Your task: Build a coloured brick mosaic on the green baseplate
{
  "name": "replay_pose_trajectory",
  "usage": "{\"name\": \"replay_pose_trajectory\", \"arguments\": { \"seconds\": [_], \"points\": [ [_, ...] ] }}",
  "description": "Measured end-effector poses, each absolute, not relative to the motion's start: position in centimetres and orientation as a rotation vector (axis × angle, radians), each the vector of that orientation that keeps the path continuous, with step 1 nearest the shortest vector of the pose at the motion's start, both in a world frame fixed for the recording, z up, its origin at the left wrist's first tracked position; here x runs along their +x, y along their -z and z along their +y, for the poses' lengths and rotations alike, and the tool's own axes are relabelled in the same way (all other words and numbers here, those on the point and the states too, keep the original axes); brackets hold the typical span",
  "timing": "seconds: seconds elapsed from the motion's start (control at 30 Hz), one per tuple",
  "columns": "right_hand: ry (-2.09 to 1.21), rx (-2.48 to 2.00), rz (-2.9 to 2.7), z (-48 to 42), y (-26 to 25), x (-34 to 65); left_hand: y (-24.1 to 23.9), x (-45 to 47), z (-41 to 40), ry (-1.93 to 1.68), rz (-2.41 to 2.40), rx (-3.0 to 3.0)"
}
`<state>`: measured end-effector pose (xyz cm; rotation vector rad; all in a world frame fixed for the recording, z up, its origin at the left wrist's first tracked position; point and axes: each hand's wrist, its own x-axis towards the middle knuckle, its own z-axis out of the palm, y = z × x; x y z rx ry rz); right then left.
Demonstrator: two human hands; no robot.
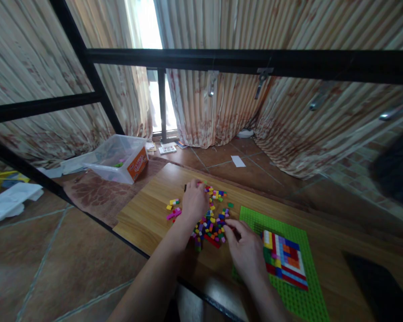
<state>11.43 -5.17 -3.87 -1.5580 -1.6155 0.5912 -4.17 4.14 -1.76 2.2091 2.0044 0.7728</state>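
Loose small toy bricks [212, 221] in many colours lie heaped on the wooden table. My left hand [195, 202] reaches over the far left side of the heap, its fingers bent down and closed among the bricks; whatever they hold is hidden. At the heap's right edge, my right hand [246, 247] has thumb and forefinger brought together in a pinch, with any brick between them too small to make out. Just right of it, a multicoloured block of joined bricks [285, 259] sits on a green baseplate [304, 250].
A dark flat object [376, 281] lies on the table's [144, 205] right part. Beyond the left end, a clear plastic box [117, 154] with an orange label stands on a rug. A black metal frame [201, 58] crosses in front of curtains; white trays [10, 203] rest on the floor.
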Motion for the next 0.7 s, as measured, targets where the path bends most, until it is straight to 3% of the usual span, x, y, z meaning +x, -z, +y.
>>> {"name": "replay_pose_trajectory", "arguments": {
  "seconds": [0.37, 0.7],
  "points": [
    [-0.597, -1.520, -1.611, -5.7, 3.0, 11.6, 3.1, -4.2, 4.7, -0.687, 2.048, 2.232],
    [-0.602, -1.501, -1.594, -5.7, 2.8, 11.6, 1.5, -5.3, 3.4, -0.694, 1.868, 2.262]
  ]
}}
